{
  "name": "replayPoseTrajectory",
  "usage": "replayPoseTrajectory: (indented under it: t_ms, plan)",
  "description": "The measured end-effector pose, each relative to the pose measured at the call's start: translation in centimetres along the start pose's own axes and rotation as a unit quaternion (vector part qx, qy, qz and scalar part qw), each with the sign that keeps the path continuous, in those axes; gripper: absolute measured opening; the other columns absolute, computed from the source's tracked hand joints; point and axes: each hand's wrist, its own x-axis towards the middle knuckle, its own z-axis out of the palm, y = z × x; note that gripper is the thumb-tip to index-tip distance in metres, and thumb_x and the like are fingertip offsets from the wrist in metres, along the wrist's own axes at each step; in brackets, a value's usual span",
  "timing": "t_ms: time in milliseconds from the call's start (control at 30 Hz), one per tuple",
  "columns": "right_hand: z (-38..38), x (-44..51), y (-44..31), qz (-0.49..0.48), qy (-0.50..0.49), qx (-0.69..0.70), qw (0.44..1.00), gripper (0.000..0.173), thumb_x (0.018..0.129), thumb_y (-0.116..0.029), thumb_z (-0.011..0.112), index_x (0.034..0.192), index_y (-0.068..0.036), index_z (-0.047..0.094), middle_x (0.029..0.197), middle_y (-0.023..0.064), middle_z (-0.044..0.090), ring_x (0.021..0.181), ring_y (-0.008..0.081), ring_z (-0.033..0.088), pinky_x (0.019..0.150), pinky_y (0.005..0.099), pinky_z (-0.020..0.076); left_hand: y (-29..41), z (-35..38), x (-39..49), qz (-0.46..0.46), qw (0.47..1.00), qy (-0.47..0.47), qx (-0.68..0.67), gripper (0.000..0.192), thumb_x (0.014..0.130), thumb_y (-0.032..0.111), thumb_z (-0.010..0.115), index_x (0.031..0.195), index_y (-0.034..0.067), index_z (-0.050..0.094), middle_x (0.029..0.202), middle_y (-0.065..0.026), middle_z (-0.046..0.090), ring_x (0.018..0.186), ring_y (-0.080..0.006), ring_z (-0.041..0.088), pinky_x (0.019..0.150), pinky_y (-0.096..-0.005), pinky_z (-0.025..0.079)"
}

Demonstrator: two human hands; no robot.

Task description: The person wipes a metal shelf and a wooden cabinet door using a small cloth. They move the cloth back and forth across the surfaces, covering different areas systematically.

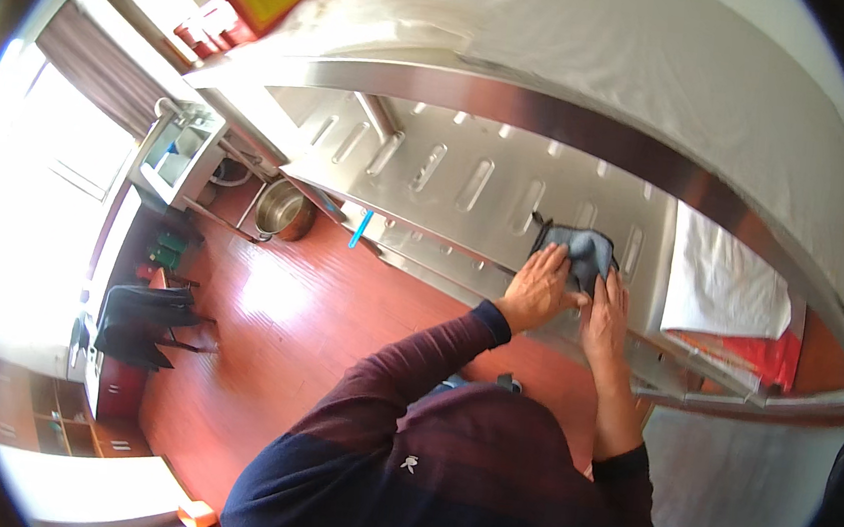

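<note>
A small grey-blue fabric piece with black edging (590, 247), perhaps a cloth or a flat pouch, lies on a slotted stainless-steel shelf (427, 204). My left hand (540, 293) touches its near left part, fingers together and thumb pointing right. Along the right edge of the fabric, my right hand (605, 317) rests with its fingertips on it. Both hands hide the near side of the piece, so whether the fingers pinch it is not visible. A short black loop or strap end sticks out at its upper left corner.
A steel rail (527, 96) runs above the shelf under a pale-sheeted upper surface (636, 49). Right of my hands lies folded white cloth (725, 282) over a red packet (782, 359). A blue strip (360, 229) hangs at the shelf edge; a steel pot (283, 210) stands farther left.
</note>
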Motion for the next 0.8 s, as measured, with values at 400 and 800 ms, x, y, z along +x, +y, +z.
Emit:
replayPoseTrajectory:
  t_ms: [400,800]
  plan:
    - [3.6,2.8,-6.2,-0.041,-0.026,-0.004,0.999,0.050,0.102,-0.022,0.062,0.139,0.011,0.057,0.154,0.0306,0.046,0.141,0.0464,0.046,0.118,0.0593,0.0344,-7.3,-3.3,-2.1,-0.033,0.999,0.039,0.004,0.081,0.098,0.057,0.061,0.137,-0.014,0.056,0.153,-0.0308,0.047,0.146,-0.0452,0.042,0.121,-0.0504,0.034]
    - [7.3,4.9,-14.2,-0.011,-0.037,-0.048,0.998,0.049,0.099,-0.021,0.064,0.136,0.010,0.059,0.151,0.0301,0.050,0.143,0.0453,0.045,0.119,0.0599,0.0321,-13.3,-8.5,-4.9,-0.028,1.000,0.013,0.008,0.086,0.096,0.059,0.063,0.140,-0.014,0.053,0.154,-0.0301,0.046,0.148,-0.0456,0.039,0.122,-0.0511,0.033]
